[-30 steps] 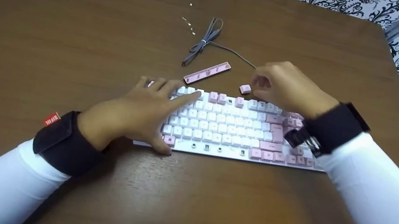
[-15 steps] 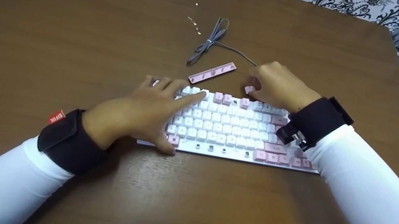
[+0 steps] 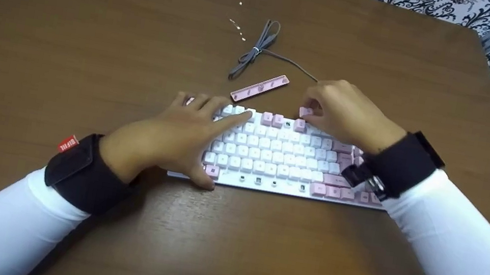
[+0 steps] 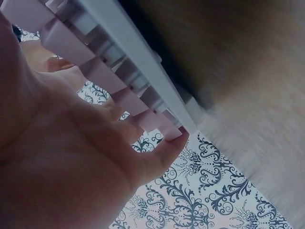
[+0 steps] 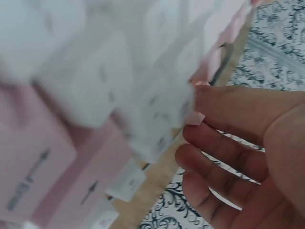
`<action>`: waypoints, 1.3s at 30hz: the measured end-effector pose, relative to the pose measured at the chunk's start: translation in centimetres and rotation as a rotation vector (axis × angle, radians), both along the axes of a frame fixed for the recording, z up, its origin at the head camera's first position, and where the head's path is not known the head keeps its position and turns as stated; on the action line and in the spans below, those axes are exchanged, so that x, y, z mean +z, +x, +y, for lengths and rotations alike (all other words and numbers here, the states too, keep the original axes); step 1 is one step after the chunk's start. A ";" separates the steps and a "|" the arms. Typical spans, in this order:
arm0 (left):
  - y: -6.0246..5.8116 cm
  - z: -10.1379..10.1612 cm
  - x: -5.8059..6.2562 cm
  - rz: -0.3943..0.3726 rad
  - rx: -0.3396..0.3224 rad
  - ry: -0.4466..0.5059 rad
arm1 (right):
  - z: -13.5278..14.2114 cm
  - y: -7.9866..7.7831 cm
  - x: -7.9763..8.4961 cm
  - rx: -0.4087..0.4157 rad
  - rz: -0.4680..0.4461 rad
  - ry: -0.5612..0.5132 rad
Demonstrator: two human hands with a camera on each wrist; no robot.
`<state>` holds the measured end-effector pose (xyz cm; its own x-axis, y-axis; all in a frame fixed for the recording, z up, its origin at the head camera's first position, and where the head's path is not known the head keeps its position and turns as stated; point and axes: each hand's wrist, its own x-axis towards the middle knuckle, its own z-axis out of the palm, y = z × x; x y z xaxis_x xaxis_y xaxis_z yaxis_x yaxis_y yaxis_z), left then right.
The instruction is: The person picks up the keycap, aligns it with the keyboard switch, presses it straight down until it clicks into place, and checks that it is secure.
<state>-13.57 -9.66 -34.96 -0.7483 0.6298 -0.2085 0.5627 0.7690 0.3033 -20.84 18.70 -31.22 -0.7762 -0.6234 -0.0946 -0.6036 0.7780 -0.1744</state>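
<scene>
A white keyboard (image 3: 271,156) with white and pink keys lies on the table; a few bare switch spots show in its front and top rows. My left hand (image 3: 175,138) spreads over its left end, thumb at the front edge and index finger across the top rows. The left wrist view has my palm (image 4: 71,143) alongside a column of pink keys (image 4: 102,76). Just behind the keyboard, my right hand (image 3: 346,109) pinches a small pink keycap (image 3: 305,111) between thumb and index finger. The right wrist view shows only part of that keycap (image 5: 195,118).
A long pink spacebar keycap (image 3: 259,88) lies upside down behind the keyboard. Farther back is a grey cable (image 3: 255,52) tied in a bundle, its lead running towards the right hand. Several tiny pale bits (image 3: 238,28) lie left of it on the brown table (image 3: 93,32).
My right hand has moved a little left and taken hold of the pink keycap that lay on the table behind the keyboard. The left hand has stayed on the keyboard.
</scene>
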 end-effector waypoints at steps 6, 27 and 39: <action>0.1 0.0 -0.1 0.008 -0.005 0.005 | 0.7 2.1 0.6 0.014 0.032 -0.047; -0.1 -0.1 0.0 -0.008 -0.006 0.003 | 1.6 7.3 -0.1 0.170 0.148 -0.079; -0.2 0.0 -0.1 -0.009 -0.006 0.008 | 2.3 9.8 -1.2 0.231 0.193 -0.148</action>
